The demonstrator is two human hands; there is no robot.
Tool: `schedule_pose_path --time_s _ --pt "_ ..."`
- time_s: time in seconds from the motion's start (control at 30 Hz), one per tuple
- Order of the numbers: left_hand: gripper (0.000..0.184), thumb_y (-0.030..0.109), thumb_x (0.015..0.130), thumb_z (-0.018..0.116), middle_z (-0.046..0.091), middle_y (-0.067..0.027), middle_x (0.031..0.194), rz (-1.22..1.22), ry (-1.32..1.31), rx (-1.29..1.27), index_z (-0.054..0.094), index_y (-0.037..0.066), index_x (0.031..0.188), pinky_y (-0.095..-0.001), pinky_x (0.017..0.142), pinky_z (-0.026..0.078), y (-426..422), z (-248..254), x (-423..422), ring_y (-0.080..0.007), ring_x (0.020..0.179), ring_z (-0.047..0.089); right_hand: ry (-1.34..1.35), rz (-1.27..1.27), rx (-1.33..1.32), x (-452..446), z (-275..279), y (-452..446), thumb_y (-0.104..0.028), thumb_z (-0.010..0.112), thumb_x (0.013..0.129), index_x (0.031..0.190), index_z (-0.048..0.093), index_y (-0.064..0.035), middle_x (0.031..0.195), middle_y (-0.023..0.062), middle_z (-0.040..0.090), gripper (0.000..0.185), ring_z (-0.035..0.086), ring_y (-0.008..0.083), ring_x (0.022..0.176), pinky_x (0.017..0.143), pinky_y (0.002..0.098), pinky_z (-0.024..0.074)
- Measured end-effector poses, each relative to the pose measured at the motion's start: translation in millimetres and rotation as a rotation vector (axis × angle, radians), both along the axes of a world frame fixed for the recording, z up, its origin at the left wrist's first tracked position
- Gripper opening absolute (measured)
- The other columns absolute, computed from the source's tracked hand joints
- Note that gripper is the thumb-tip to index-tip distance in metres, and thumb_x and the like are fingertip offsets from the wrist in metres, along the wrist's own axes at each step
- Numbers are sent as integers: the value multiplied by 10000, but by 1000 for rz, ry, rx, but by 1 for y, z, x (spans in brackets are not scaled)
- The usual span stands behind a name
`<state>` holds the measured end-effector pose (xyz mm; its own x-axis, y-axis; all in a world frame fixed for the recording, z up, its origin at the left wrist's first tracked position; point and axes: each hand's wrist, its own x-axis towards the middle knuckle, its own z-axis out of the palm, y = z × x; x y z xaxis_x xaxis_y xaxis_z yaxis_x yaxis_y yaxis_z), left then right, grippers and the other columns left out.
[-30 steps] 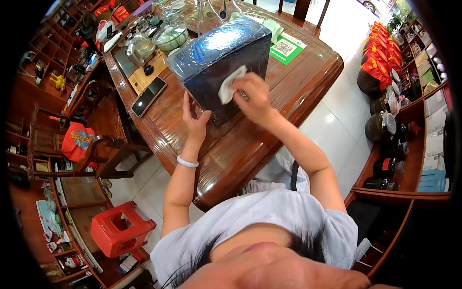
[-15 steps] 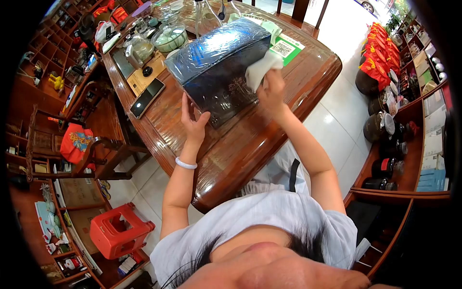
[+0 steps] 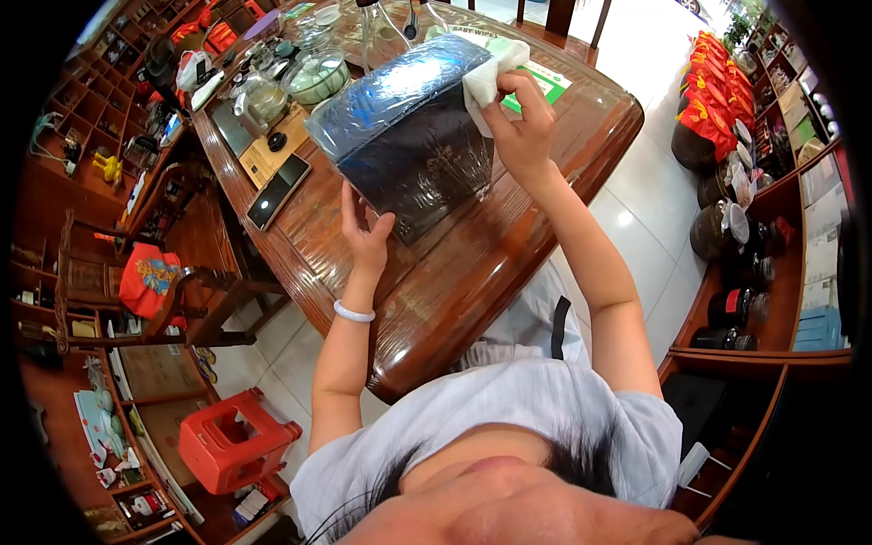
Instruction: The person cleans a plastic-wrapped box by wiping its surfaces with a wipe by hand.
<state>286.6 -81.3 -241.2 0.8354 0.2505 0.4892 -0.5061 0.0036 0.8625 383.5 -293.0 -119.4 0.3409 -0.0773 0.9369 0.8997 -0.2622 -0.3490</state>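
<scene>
Wiping seemed to be the step, judging by the white cloth (image 3: pixel 481 91) pinched in the R hand (image 3: pixel 525 127) at the upper R corner of the dark box (image 3: pixel 418 159). Box sat on the surface (image 3: pixel 463 282), phone (image 3: pixel 280 193) lying apart to its L. L hand (image 3: pixel 365 238) had thumb & fingers spread wide at the lower L edge, apparently bracing. Doing it well, IMO, called for light, flat strokes w/ the clear wrapping (image 3: pixel 400 82) so nothing snagged, steady L-side counter-pressure, & a fresh cloth face ASAP if dirty.
</scene>
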Motion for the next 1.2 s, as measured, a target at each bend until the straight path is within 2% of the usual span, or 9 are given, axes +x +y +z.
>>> schedule_pose_path --time_s 0.33,0.4,0.43,0.6,0.67,0.7,0.9,1.03,1.2 --pt "914 296 739 735 395 -105 1305 -4 46 -27 187 -41 1388 -329 987 325 0 -1 -3 -209 1163 422 128 -123 -253 -4 -135 -29 -72 622 696 806 570 -23 710 132 557 131 533 333 642 590 404 420" --pt "911 294 740 735 394 -104 1306 -4 47 -16 188 -41 1387 -330 990 324 2 -5 -3 -210 1167 420 368 -130 -355 -9 -151 -36 -98 606 727 849 582 -34 724 149 585 140 562 359 683 601 409 438" --pt "908 291 741 734 392 -103 1306 -5 41 -2 189 -41 1386 -331 992 323 3 -6 -1 -211 1170 417 586 -21 -253 -8 -157 -38 -117 594 749 903 590 -47 745 164 609 169 590 365 727 619 403 462" --pt "903 281 737 745 393 -96 1301 -46 -18 -54 198 -34 1383 -329 991 328 1 -2 1 -212 1173 418 659 13 -217 -7 -153 -40 -115 597 752 957 591 -40 794 177 629 219 627 334 775 653 355 487" --pt "900 276 737 747 393 -95 1300 -57 -23 -45 201 -35 1381 -326 987 333 3 -2 0 -211 1172 419 837 72 -152 -9 -151 -40 -107 597 754 981 599 -41 810 164 643 236 645 296 780 667 332 488" --pt "885 279 748 737 393 -98 1302 -54 -52 -23 204 -41 1377 -328 991 328 3 -1 1 -211 1175 419 852 90 -122 -9 -150 -40 -98 602 750 981 609 -41 812 149 652 237 654 254 771 672 316 487" --pt "851 277 761 722 399 -114 1303 -4 -37 74 220 -52 1364 -331 998 315 10 -8 3 -217 1183 415 839 123 -96 -7 -152 -41 -97 607 748 970 618 -35 814 154 652 231 655 219 772 677 311 487" --pt "844 277 763 719 402 -118 1301 -14 -70 72 221 -54 1360 -331 998 313 9 -8 6 -219 1183 415 779 127 -71 -1 -161 -41 -124 621 740 963 622 -37 820 151 655 239 654 238 773 681 315 489" --pt "820 274 780 699 401 -112 1301 -15 -63 47 218 -47 1362 -331 1005 297 3 -2 1 -216 1189 408 762 116 -183 2 -168 -42 -273 711 692 892 640 -36 805 141 661 319 650 280 765 677 336 498"
